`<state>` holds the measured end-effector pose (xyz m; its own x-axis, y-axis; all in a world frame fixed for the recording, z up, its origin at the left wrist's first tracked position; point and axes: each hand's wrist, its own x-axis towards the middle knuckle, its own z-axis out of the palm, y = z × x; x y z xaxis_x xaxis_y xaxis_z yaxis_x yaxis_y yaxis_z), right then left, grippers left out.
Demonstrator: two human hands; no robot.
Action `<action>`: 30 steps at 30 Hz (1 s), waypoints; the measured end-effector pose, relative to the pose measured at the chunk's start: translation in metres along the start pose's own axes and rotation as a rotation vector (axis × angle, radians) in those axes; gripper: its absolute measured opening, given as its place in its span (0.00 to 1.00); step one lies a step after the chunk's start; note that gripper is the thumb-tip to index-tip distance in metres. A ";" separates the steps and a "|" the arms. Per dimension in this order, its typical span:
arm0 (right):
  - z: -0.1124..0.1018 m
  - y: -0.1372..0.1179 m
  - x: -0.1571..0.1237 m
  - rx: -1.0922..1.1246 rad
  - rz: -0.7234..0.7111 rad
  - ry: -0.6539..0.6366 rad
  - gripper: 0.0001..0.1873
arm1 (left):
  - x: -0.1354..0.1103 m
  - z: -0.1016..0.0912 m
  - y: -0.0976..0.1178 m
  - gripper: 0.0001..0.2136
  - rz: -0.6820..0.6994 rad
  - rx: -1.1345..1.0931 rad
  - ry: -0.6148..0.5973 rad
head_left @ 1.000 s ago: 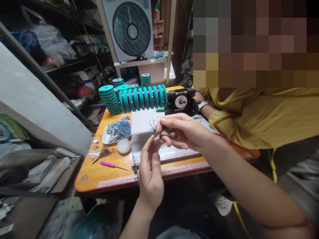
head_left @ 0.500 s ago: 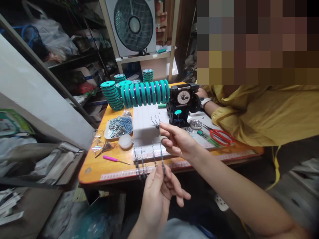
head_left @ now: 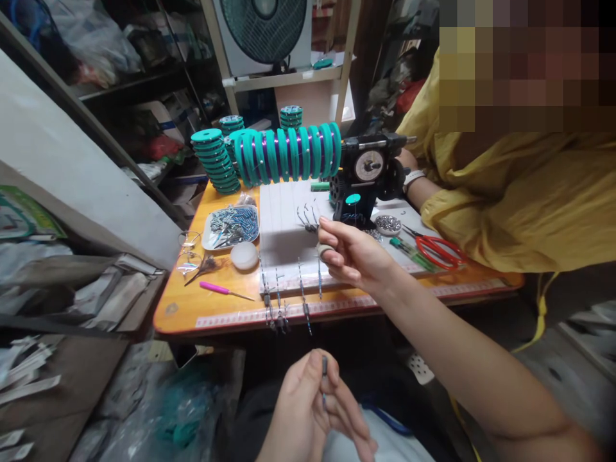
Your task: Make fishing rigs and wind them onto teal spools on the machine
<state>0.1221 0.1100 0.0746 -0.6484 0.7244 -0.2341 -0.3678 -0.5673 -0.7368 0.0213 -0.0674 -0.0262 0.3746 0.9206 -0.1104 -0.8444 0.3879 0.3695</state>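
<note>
In front of the table edge, my left hand [head_left: 312,404] pinches a small grey cylinder [head_left: 325,366] between thumb and forefinger, with a bluish bit below it. My right hand [head_left: 351,256], above the white board, holds a cluster of thin dark curved prongs [head_left: 307,218] at its fingertips; their exact kind is too small to tell. A thin blue-and-dark strand piece [head_left: 320,279] hangs below the right fingers. Left of it, several similar dark pieces [head_left: 304,305] dangle at the table's front edge. Overhead is a row of teal spools [head_left: 289,154] wound with purple, on a black winding machine [head_left: 368,170].
On the orange table [head_left: 166,314] stand stacked teal spools [head_left: 215,163], a white tray [head_left: 208,242] of small blue pieces, a round white lid [head_left: 244,256], a pink-handled tool [head_left: 215,288] and red scissors [head_left: 440,251]. A co-worker's yellow sleeve [head_left: 462,212] is at right.
My left hand has drawn down towards my lap, away from my right hand, with the grey cylinder in its pinch. The right hand keeps its hold above the board. The view has tilted down slightly.
</note>
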 end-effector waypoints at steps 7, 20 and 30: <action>0.003 -0.002 -0.001 0.000 0.007 0.035 0.23 | -0.003 -0.003 -0.008 0.30 0.047 -0.116 -0.133; -0.001 -0.009 -0.008 -0.251 -0.146 -0.077 0.17 | 0.000 0.013 0.025 0.16 0.133 0.497 0.093; 0.000 -0.028 -0.017 -0.691 -0.226 -0.080 0.21 | 0.057 0.041 0.070 0.17 0.252 0.780 0.024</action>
<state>0.1432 0.1136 0.0987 -0.6633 0.7483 -0.0016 -0.0106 -0.0115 -0.9999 -0.0006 0.0103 0.0311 0.1934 0.9801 0.0448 -0.3894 0.0348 0.9204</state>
